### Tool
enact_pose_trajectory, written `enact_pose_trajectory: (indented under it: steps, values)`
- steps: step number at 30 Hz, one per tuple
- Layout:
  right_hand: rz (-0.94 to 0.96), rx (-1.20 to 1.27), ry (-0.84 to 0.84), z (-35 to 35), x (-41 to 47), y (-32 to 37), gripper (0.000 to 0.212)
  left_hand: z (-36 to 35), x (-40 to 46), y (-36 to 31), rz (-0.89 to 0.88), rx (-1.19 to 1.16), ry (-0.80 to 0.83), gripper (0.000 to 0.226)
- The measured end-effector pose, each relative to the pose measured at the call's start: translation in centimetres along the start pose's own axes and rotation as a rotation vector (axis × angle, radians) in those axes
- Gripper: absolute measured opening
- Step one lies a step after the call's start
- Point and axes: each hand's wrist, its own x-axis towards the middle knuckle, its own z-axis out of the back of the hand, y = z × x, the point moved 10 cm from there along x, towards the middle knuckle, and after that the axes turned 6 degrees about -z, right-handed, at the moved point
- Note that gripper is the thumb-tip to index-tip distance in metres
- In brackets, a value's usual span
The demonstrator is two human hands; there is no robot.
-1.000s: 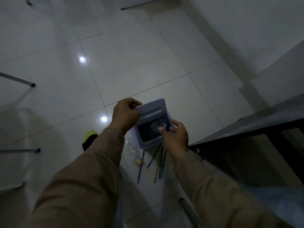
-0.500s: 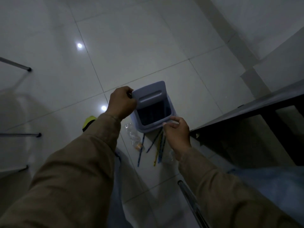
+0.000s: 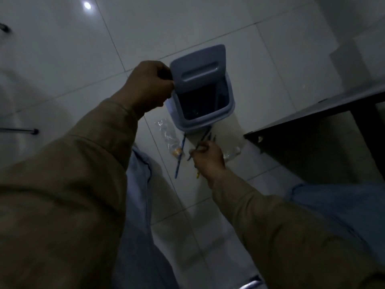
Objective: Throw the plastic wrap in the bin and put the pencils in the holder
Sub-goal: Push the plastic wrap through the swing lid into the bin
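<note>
The floor (image 3: 187, 24) is glossy pale tile — it mirrors a lamp as a bright spot. The bin (image 3: 205, 119) beside the left hand (image 3: 149, 86) looks like smooth matt plastic, lid (image 3: 198, 67) included. Crinkled clear plastic wrap (image 3: 168, 134) lies shiny between the hands. Both sleeves (image 3: 62, 195) are soft matt cloth — the counter (image 3: 312, 115) right of the right hand (image 3: 208, 159) looks dark and dull.

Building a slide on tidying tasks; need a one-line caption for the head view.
Left hand holds the bin lid open while the right hand gathers pencils from the tiled floor.
</note>
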Motion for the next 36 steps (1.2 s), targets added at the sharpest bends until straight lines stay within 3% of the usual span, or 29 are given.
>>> enact_pose_trajectory:
  steps: [6, 13, 18, 24, 27, 32, 36]
  values:
    - [-0.035, 0.019, 0.009, -2.8, 2.8, -1.4, 0.032, -0.3, 0.1, -0.1, -0.046, 0.02, 0.021, 0.026]
    - [-0.036, -0.137, 0.048, -5.6, 6.0, -1.5, 0.043, -0.4, 0.9, 0.6, -0.052, 0.037, -0.009, 0.025]
    - [0.01, -0.245, -0.02, -7.4, 8.7, -1.8, 0.042, -0.5, 1.0, 0.7, -0.051, 0.027, -0.012, 0.026]
    - [0.005, -0.391, -0.078, -8.5, 12.3, -3.7, 0.055, -0.5, 1.3, 0.9, -0.041, 0.038, -0.008, 0.028]
    - [0.031, -0.432, -0.022, -9.3, 12.7, -3.8, 0.056, -0.4, 1.4, 0.8, -0.043, 0.036, -0.014, 0.027]
    - [0.068, -0.468, 0.009, -9.9, 12.8, -3.2, 0.037, -0.5, 1.5, 0.9, -0.029, 0.015, 0.002, 0.027]
    - [0.1, -0.491, -0.025, -9.6, 12.7, -2.5, 0.039, -0.5, 1.4, 0.9, -0.023, 0.001, 0.005, 0.026]
